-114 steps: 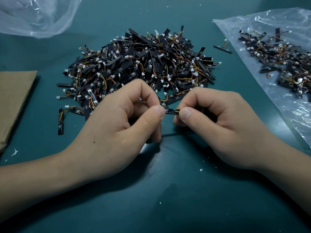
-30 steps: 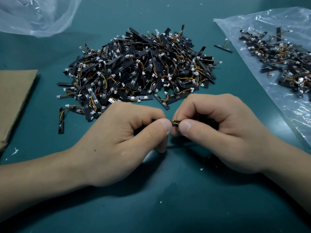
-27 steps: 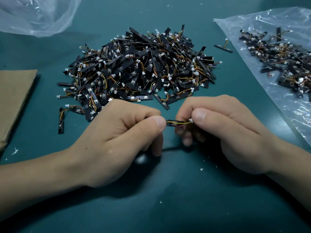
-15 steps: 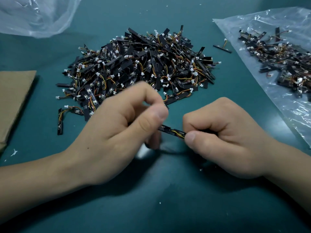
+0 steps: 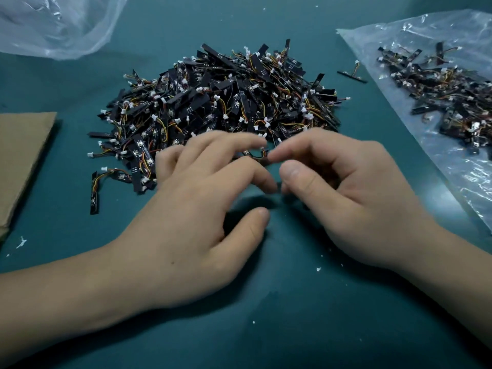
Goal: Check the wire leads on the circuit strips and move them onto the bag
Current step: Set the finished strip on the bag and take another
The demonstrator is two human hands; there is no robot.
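On the green surface, the pile of circuit strips lies ahead of you, with a smaller batch on the bag to your right. Your left hand is released, fingers spread at the pile's near edge. Your right hand curls beside one wired strip; through the blur I cannot tell whether it grasps it.

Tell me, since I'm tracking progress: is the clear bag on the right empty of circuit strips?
No, a heap of circuit strips lies spread across the clear bag.
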